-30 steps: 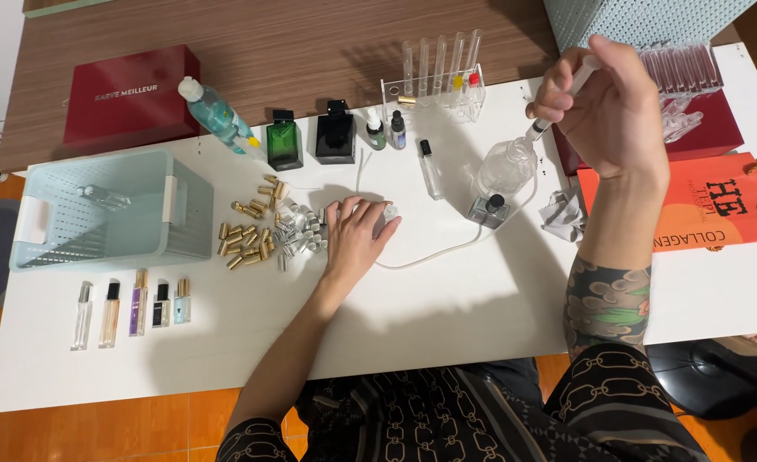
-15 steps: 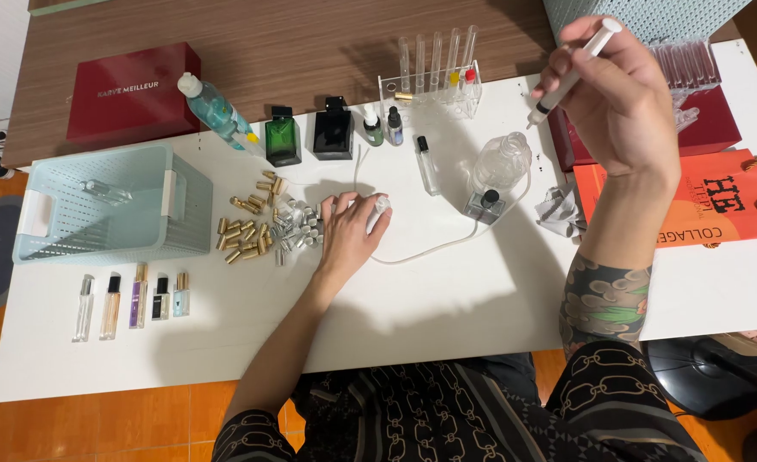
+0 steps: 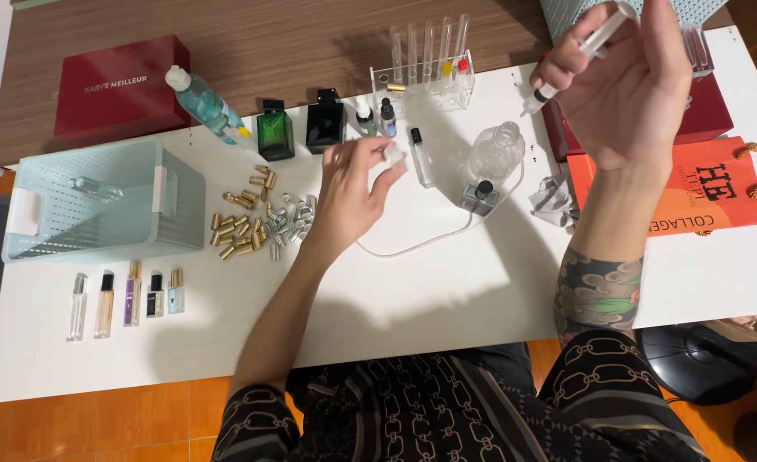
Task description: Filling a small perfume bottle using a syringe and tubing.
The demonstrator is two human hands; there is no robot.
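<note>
At upper right of the frame, the right hand [image 3: 631,90] grips a clear plastic syringe [image 3: 579,51] between thumb and fingers, tilted, its tip pointing down-left over the white table [image 3: 447,291]. Near centre, the left hand [image 3: 357,184] pinches a small pale cap-like piece [image 3: 391,154]; what it is I cannot tell. Just beside it lie a slim clear glass vial [image 3: 421,158] and a round clear glass bottle [image 3: 494,154]. Held so high and slanted, the syringe could drip onto the table, and a careless left wrist could scatter the loose gold and silver caps [image 3: 259,222].
</note>
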